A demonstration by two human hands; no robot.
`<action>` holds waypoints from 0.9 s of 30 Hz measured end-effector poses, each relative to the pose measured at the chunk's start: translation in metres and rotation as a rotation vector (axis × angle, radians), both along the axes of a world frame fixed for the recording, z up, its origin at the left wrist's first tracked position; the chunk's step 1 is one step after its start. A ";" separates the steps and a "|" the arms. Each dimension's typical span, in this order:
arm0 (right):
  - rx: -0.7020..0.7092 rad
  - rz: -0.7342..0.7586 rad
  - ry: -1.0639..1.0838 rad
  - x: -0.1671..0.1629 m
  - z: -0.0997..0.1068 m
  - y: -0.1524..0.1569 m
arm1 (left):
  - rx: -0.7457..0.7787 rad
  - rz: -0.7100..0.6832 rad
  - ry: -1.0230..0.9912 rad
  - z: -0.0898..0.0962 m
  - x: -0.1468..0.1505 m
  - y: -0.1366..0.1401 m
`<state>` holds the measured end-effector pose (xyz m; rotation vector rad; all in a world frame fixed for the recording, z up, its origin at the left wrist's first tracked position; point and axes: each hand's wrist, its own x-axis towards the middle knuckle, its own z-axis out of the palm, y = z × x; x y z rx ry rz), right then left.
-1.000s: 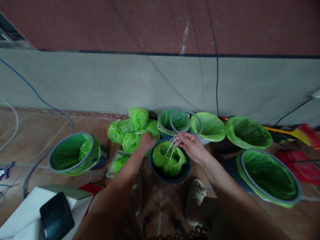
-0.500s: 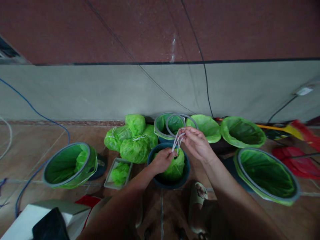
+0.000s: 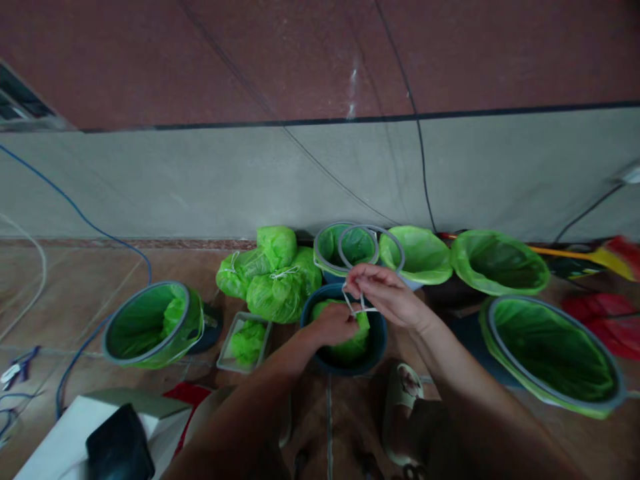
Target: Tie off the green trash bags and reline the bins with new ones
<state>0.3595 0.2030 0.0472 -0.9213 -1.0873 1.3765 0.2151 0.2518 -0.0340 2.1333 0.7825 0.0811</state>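
Observation:
Over a dark blue bin (image 3: 383, 337) between my feet, both hands work at the white drawstring (image 3: 369, 309) of a green garbage bag (image 3: 350, 347) inside it. My left hand (image 3: 336, 324) is closed on the string close to the bag's gathered top. Slightly higher and to the right, my right hand (image 3: 383, 291) pinches a loop of the same string with bent fingers. The string's exact path between the fingers is partly hidden.
Tied green bags (image 3: 275, 297) lie against the wall, beside a clear tray (image 3: 225, 360). Lined bins stand at left (image 3: 186, 320) and right (image 3: 617, 373), others along the wall. A white box (image 3: 60, 433) with a black object (image 3: 120, 443) is at lower left.
The long string loops held up between my hands are now drawn into a smaller loop near the bag. My right hand has lowered slightly, its fingers curled more. The view shifted a little.

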 end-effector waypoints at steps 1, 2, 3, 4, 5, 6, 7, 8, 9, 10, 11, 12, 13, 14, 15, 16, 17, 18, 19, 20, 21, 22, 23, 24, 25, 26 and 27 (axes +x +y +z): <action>-0.001 -0.028 -0.008 0.002 -0.003 0.002 | 0.026 -0.064 0.014 0.002 0.001 -0.005; 0.003 -0.061 -0.032 0.004 -0.007 0.004 | 0.044 -0.107 0.023 0.002 0.002 -0.008; 0.009 -0.097 -0.074 0.007 -0.013 0.007 | 0.052 -0.120 0.024 0.001 0.003 -0.009; 0.009 -0.137 -0.144 0.009 -0.020 0.010 | 0.040 -0.102 0.016 0.000 0.003 -0.009; -0.004 -0.174 -0.242 0.011 -0.028 0.013 | 0.016 -0.067 0.005 -0.002 0.003 -0.007; -0.030 -0.211 -0.365 0.013 -0.037 0.015 | -0.019 -0.020 -0.008 -0.005 0.002 -0.004; -0.068 -0.241 -0.501 0.014 -0.046 0.017 | -0.063 0.033 -0.022 -0.008 0.002 0.000; -0.116 -0.253 -0.639 0.015 -0.054 0.018 | -0.111 0.092 -0.039 -0.011 0.002 0.004; -0.169 -0.243 -0.766 0.015 -0.062 0.019 | -0.158 0.154 -0.058 -0.013 0.001 0.008; -0.218 -0.213 -0.871 0.015 -0.068 0.019 | -0.200 0.211 -0.079 -0.016 0.001 0.012; -0.251 -0.165 -0.953 0.013 -0.073 0.018 | -0.236 0.264 -0.103 -0.018 0.001 0.015; -0.262 -0.109 -1.019 0.012 -0.076 0.018 | -0.266 0.314 -0.128 -0.020 0.000 0.018; -0.257 -0.056 -1.074 0.011 -0.077 0.017 | -0.291 0.366 -0.150 -0.022 0.000 0.020; -0.242 -0.021 -1.122 0.010 -0.077 0.017 | -0.314 0.423 -0.168 -0.024 0.000 0.021; -0.223 -0.001 -1.159 0.009 -0.075 0.018 | -0.339 0.482 -0.186 -0.025 -0.001 0.022; -0.208 0.007 -1.182 0.009 -0.073 0.018 | -0.364 0.539 -0.202 -0.025 -0.001 0.023; -0.201 0.010 -1.188 0.010 -0.071 0.018 | -0.395 0.586 -0.219 -0.026 -0.002 0.024; -0.201 0.020 -1.179 0.011 -0.070 0.018 | -0.429 0.618 -0.240 -0.025 -0.004 0.025; -0.199 0.047 -1.153 0.013 -0.069 0.018 | -0.468 0.631 -0.259 -0.025 -0.005 0.026; -0.198 0.090 -1.118 0.016 -0.070 0.017 | -0.502 0.628 -0.276 -0.023 -0.007 0.027; -0.202 0.139 -1.082 0.018 -0.071 0.016 | -0.526 0.607 -0.283 -0.022 -0.008 0.028; -0.212 0.184 -1.054 0.021 -0.074 0.014 | -0.530 0.570 -0.283 -0.020 -0.010 0.029; -0.232 0.227 -1.042 0.023 -0.076 0.013 | -0.511 0.519 -0.275 -0.017 -0.012 0.030; -0.256 0.257 -1.050 0.024 -0.079 0.012 | -0.467 0.460 -0.255 -0.015 -0.013 0.031; -0.277 0.260 -1.080 0.025 -0.081 0.011 | -0.405 0.400 -0.231 -0.012 -0.014 0.031; -0.284 0.226 -1.121 0.025 -0.082 0.011 | -0.335 0.342 -0.208 -0.009 -0.015 0.032; -0.271 0.159 -1.154 0.024 -0.083 0.012 | -0.265 0.288 -0.186 -0.006 -0.016 0.032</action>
